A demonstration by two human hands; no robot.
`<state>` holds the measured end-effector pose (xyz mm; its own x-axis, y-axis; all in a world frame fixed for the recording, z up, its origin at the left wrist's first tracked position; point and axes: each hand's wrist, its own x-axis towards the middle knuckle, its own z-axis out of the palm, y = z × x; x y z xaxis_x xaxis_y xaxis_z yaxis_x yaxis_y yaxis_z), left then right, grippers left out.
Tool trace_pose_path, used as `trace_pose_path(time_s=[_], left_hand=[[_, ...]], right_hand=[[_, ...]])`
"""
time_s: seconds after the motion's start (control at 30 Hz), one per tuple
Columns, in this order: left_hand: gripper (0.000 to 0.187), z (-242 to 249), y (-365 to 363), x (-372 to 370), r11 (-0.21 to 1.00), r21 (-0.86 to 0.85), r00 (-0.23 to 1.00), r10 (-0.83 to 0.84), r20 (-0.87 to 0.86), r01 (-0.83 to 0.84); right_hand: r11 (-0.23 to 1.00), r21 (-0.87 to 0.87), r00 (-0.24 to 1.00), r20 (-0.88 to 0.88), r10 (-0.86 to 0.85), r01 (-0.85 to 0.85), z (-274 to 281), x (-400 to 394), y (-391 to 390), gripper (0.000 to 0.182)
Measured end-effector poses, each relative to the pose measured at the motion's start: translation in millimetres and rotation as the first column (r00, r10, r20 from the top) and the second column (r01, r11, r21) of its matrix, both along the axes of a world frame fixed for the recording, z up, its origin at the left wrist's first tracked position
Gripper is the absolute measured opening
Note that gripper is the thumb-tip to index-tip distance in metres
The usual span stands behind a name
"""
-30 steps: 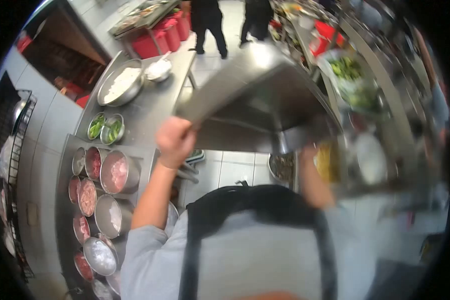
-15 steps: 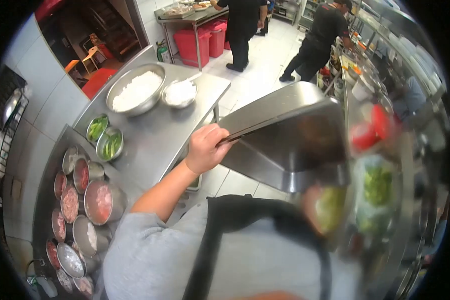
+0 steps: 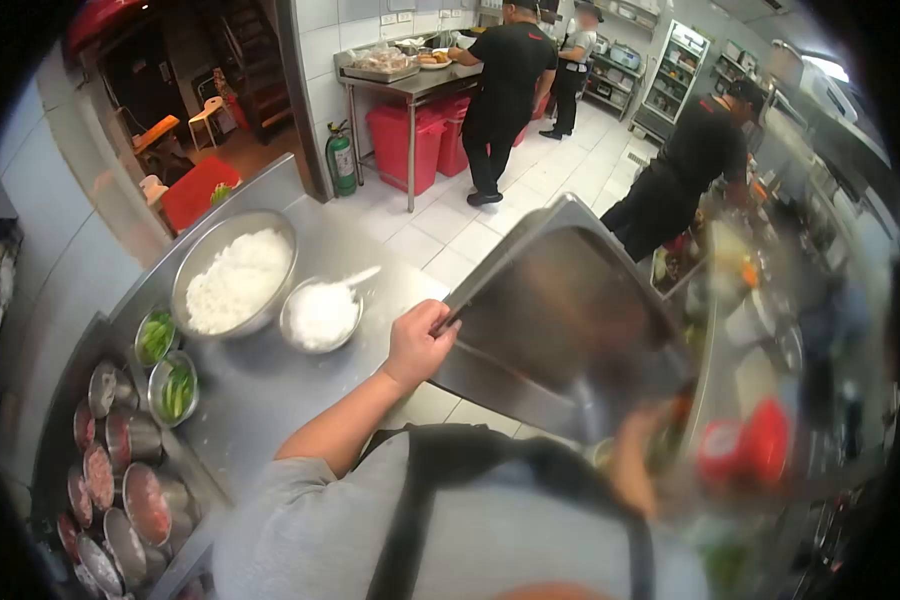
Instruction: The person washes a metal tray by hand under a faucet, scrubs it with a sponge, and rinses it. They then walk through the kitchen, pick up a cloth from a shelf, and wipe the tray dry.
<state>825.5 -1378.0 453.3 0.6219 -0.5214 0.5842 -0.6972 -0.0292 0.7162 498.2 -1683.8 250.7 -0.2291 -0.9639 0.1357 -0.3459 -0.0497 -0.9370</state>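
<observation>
My left hand [image 3: 420,343] is closed on the left rim of a large, deep metal pan [image 3: 560,310], its thumb over the edge. The pan is tilted, so its dark inside shows. At the pan's lower right corner is my right hand [image 3: 642,455], smeared by motion; its fingers cannot be made out. Left of my left hand, a small bowl of white food with a utensil [image 3: 322,315] and a large metal bowl of white rice [image 3: 238,282] stand on the steel table [image 3: 260,400].
Two small bowls of green vegetables [image 3: 175,388] and several metal pots of meat [image 3: 148,503] are at the left. A red object [image 3: 760,445] lies on the right counter. People in black [image 3: 505,90] [image 3: 690,165] stand beyond, near red bins [image 3: 407,145] and a fire extinguisher [image 3: 341,160].
The view has shifted, showing more of the far room. The pan has turned so more of its inside faces me. My left hand keeps its hold, and my right hand now shows at the pan's corner.
</observation>
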Motion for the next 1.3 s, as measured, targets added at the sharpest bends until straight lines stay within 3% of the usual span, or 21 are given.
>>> trace_pose_path(time_s=[0.03, 0.1, 0.33, 0.43, 0.53, 0.6, 0.63, 0.7, 0.8, 0.9, 0.93, 0.97, 1.0, 1.03, 1.07, 1.1, 1.13, 1.17, 1.2, 1.23, 1.3], left_hand=[[0.013, -6, -19, 15, 1.0, 0.01, 1.0, -0.018, -0.012, 0.018], [0.012, -14, -67, 44, 0.996, -0.018, 0.996, -0.084, 0.035, 0.084], [0.021, -37, -285, 124, 0.958, -0.075, 0.902, -0.231, 0.365, 0.275], [0.02, -43, -365, 162, 0.941, 0.071, 0.864, -0.332, 0.379, 0.331], [0.02, -27, -446, 208, 0.963, 0.148, 0.838, -0.269, 0.476, 0.225], [0.022, -21, -491, 245, 0.98, 0.182, 0.868, -0.158, 0.47, 0.08], [0.022, -20, -513, 268, 0.984, 0.178, 0.865, -0.107, 0.49, 0.021], [0.017, -21, -551, 304, 0.936, 0.343, 0.914, -0.07, 0.4, -0.078], [0.013, -46, -609, 349, 0.824, 0.532, 0.947, 0.02, 0.319, -0.196], [0.012, -98, -666, 410, 0.696, 0.651, 0.941, 0.111, 0.32, -0.304], [0.013, -114, -689, 436, 0.647, 0.686, 0.937, 0.145, 0.319, -0.334], [0.014, -131, -708, 462, 0.587, 0.725, 0.931, 0.176, 0.318, -0.359], [0.015, -146, -728, 491, 0.518, 0.769, 0.927, 0.204, 0.315, -0.375], [0.016, -160, -746, 522, 0.445, 0.807, 0.92, 0.232, 0.315, -0.389], [0.017, -176, -766, 552, 0.375, 0.838, 0.912, 0.264, 0.314, -0.397], [0.017, -193, -784, 585, 0.264, 0.892, 0.914, 0.282, 0.291, -0.366], [0.017, -212, -798, 617, 0.15, 0.933, 0.913, 0.303, 0.272, -0.328], [0.017, -233, -804, 646, 0.081, 0.941, 0.914, 0.281, 0.294, -0.328], [0.017, -260, -804, 670, 0.009, 0.948, 0.916, 0.258, 0.306, -0.319], [0.018, -293, -802, 699, -0.047, 0.957, 0.927, 0.239, 0.288, -0.285], [0.018, -332, -813, 733, -0.184, 0.959, 0.949, 0.193, 0.25, -0.215]], right_hand=[[0.998, -0.032, 0.984, -0.169, -0.057, 0.052, 2, 13, -10, 0.036], [0.998, -0.056, 1.0, -0.007, -0.02, 0.019, -19, 28, -48, 0.035], [0.95, 0.275, 0.975, 0.203, 0.09, -0.145, -92, 88, -221, 0.039], [0.861, 0.407, 0.94, 0.273, 0.204, -0.305, -128, 140, -315, 0.041], [0.686, 0.534, 0.869, 0.266, 0.418, -0.494, -149, 216, -420, 0.043], [0.482, 0.674, 0.704, 0.079, 0.706, -0.559, -162, 284, -500, 0.052], [0.441, 0.681, 0.602, -0.002, 0.799, -0.584, -146, 323, -529, 0.046], [0.351, 0.704, 0.35, -0.153, 0.924, -0.618, -83, 405, -565, 0.038], [0.06, 0.6, 0.308, 0.32, 0.896, -0.797, -61, 467, -637, 0.029], [-0.017, 0.35, 0.29, 0.803, 0.52, -0.937, -58, 497, -702, 0.028], [-0.022, 0.402, 0.329, 0.779, 0.534, -0.915, -74, 500, -735, 0.029], [0.069, 0.674, 0.437, 0.395, 0.808, -0.736, -101, 500, -767, 0.034], [0.194, 0.736, -0.065, -0.307, 0.95, -0.648, -178, 487, -819, 0.04], [0.347, 0.827, -0.199, -0.468, 0.861, -0.443, -165, 477, -830, 0.043], [0.477, 0.854, -0.4, -0.519, 0.755, -0.209, -151, 465, -840, 0.047], [0.332, 0.934, -0.438, -0.355, 0.826, -0.13, -213, 444, -881, 0.048], [0.279, 0.929, -0.363, -0.353, 0.862, -0.242, -294, 403, -913, 0.045], [0.287, 0.957, 0.342, -0.253, 0.905, -0.05, -281, 390, -915, 0.041], [0.212, 0.968, 0.778, -0.236, 0.582, 0.135, -259, 386, -905, 0.035], [0.198, 0.963, 0.849, -0.258, 0.46, 0.186, -257, 386, -909, 0.034], [0.245, 0.952, 0.75, -0.295, 0.592, 0.182, -274, 380, -935, 0.032]])
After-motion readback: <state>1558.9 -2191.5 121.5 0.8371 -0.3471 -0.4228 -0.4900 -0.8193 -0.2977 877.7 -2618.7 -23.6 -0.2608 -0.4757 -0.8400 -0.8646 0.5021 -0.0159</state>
